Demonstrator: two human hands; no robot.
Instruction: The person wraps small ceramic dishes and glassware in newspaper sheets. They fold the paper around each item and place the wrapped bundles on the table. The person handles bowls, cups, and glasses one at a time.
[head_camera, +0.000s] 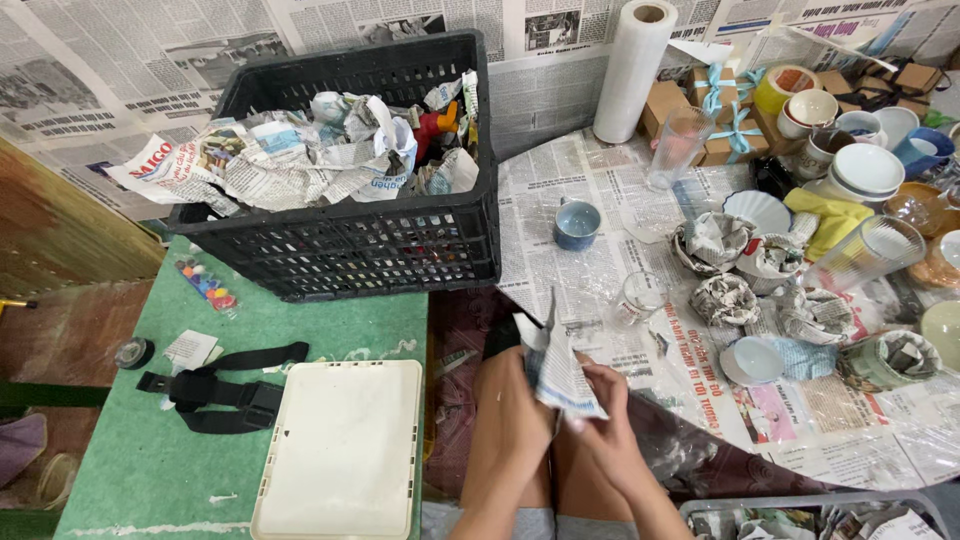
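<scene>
Both hands, the left hand (520, 395) and right hand (600, 405), pinch a folded newspaper piece (558, 365) standing upright, tip pointing away, with the paper-stuffed black crate (350, 250) beyond-left.

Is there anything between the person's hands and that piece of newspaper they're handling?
Nothing visible. The left hand and the right hand both touch the folded newspaper piece directly, gripping it from either side above the person's lap. What it may wrap cannot be seen.
</scene>
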